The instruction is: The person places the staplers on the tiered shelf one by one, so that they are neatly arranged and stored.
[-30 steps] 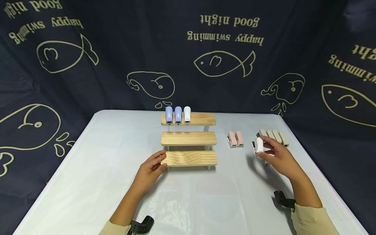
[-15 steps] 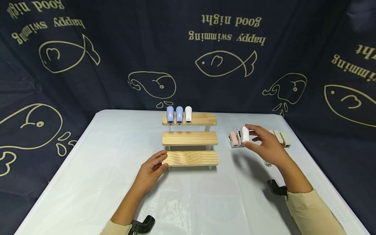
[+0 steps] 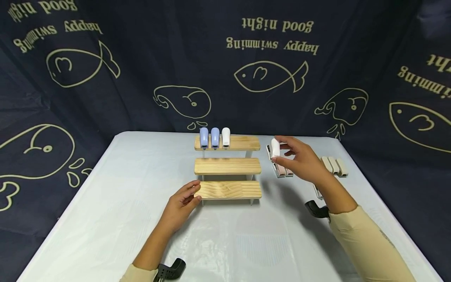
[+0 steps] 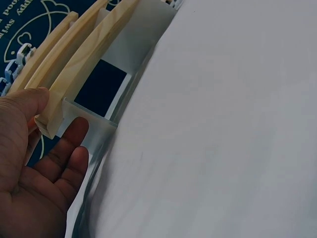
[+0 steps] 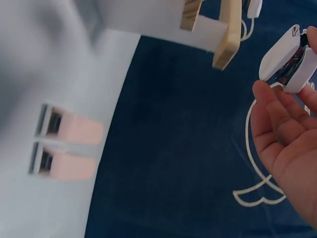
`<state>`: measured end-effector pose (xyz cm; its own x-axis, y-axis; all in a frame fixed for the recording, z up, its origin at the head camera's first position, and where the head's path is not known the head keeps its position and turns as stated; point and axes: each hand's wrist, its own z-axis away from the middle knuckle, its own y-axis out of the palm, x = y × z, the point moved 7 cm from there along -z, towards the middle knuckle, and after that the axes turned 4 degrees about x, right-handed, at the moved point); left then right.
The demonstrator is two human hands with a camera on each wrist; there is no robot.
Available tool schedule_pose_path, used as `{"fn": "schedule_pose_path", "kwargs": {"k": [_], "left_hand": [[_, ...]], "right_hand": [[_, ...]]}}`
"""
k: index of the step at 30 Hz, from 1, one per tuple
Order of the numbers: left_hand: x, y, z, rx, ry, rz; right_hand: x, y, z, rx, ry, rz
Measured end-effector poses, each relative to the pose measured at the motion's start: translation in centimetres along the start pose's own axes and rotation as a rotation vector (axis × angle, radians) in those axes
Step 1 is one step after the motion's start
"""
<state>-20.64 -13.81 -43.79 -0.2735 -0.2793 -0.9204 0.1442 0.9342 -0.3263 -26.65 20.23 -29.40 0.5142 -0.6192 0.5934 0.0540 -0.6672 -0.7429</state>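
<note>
My right hand (image 3: 299, 158) holds a white mini stapler (image 3: 275, 148) between thumb and fingers, in the air just right of the top tier. In the right wrist view this stapler (image 5: 285, 57) is tilted, its dark inner side showing. A three-tier wooden display rack (image 3: 227, 166) stands mid-table. Its lowest board (image 3: 230, 190) has my left hand (image 3: 181, 203) gripping the left end; in the left wrist view a digit rests against the wood (image 4: 69, 82). On the top tier stand two blue staplers (image 3: 215, 137) and a white stapler (image 3: 226, 137) in a row.
Two pink staplers (image 3: 280, 170) lie right of the rack, partly below the right hand. Several cream staplers (image 3: 332, 165) line up near the table's right edge. Another stapler (image 3: 317, 192) is mostly hidden by the right forearm. A dark printed curtain (image 3: 218, 66) hangs behind the table.
My right hand has carried the white stapler left and away from me, from beside the cream staplers, past the pink ones, towards the top tier. The left hand stays at the rack.
</note>
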Motion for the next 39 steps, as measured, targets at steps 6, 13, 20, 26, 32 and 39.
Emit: {"fn": "schedule_pose_path", "kwargs": {"k": [6, 13, 20, 26, 32, 39], "left_hand": [[-0.1, 0.0, 0.0, 0.001, 0.006, 0.013], [-0.2, 0.1, 0.1, -0.004, 0.021, 0.016], [-0.2, 0.0, 0.0, 0.002, 0.028, 0.001], [-0.2, -0.1, 0.0, 0.000, 0.037, -0.019], [-0.2, -0.1, 0.0, 0.001, 0.031, -0.024], [-0.5, 0.0, 0.0, 0.000, 0.030, -0.022]], "right_hand": [[1.0, 1.0, -1.8, 0.022, -0.001, -0.020], [1.6, 2.2, -3.6, 0.053, 0.013, -0.018], [1.9, 3.4, -5.0, 0.102, 0.016, -0.019], [2.6, 4.1, -6.2, 0.114, 0.009, -0.008], [2.7, 4.9, -7.4, 0.121, 0.016, -0.054], [2.1, 5.8, -8.6, 0.119, 0.045, -0.121]]}}
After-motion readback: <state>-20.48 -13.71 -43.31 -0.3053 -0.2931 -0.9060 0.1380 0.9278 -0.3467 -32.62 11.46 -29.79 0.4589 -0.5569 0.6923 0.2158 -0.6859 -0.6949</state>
